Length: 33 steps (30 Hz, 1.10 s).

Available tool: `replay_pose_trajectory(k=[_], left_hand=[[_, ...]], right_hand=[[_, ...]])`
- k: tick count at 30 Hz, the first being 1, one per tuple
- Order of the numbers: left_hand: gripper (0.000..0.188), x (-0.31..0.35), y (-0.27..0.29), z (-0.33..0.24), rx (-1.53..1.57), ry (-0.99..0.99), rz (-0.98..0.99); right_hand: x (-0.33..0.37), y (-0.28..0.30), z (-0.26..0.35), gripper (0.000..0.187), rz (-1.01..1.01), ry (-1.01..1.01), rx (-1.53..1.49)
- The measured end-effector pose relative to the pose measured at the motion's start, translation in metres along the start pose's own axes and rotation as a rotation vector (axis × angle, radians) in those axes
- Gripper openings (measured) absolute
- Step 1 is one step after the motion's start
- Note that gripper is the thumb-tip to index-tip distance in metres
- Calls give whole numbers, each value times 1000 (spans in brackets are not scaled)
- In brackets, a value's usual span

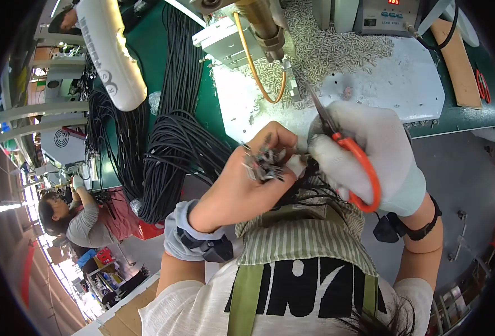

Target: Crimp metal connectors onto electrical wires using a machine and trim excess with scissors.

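My left hand [233, 182] is closed round a bundle of cable ends [265, 162], their silvery tips sticking out by the thumb. Pale covers sit on its fingertips. In a white glove, my right hand [370, 148] holds red-handled scissors [365, 171], the metal blades pointing up and to the left, away from the bundle. The two hands meet at the fingertips in front of my chest. Black cables [314, 193] hang below them over my striped apron. What the right fingertips pinch beside the bundle is hidden.
Ahead stands a machine [267, 33] with a yellow tube, over a white plate [421, 84] strewn with small metal pieces. Thick bundles of black cable [174, 140] drape off the green table at left. A control box [386, 17] stands at far right; another person [93, 215] works at left.
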<state>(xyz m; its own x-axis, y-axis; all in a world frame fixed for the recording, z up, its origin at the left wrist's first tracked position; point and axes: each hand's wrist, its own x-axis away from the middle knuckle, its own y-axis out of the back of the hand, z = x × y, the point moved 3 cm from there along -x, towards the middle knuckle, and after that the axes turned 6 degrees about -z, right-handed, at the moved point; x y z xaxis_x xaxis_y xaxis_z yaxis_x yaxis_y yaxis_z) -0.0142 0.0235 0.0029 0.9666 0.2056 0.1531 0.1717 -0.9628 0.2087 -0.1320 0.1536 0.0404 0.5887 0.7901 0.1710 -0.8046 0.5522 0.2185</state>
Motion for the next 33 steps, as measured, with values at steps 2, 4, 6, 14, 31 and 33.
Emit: replay_pose_trajectory(k=[2, 4, 6, 14, 31, 33], left_hand=[[30, 1, -1, -2, -10, 12, -19], [33, -1, -5, -12, -147, -12, 14], [34, -2, -7, -14, -213, -26, 36], [40, 2, -8, -7, -112, -46, -33], [22, 2, 3, -21, -44, -436, 51], [21, 4, 3, -36, -427, -600, 222]], right_hand=[[2, -1, -6, 15, 44, -167, -105], [2, -6, -13, 22, 26, -24, 38], [5, -6, -12, 27, 12, 43, 111], [13, -3, -12, 27, -9, -231, -238], [20, 0, -22, 8, -148, 146, 98], [20, 2, -28, 10, 17, -81, -142]])
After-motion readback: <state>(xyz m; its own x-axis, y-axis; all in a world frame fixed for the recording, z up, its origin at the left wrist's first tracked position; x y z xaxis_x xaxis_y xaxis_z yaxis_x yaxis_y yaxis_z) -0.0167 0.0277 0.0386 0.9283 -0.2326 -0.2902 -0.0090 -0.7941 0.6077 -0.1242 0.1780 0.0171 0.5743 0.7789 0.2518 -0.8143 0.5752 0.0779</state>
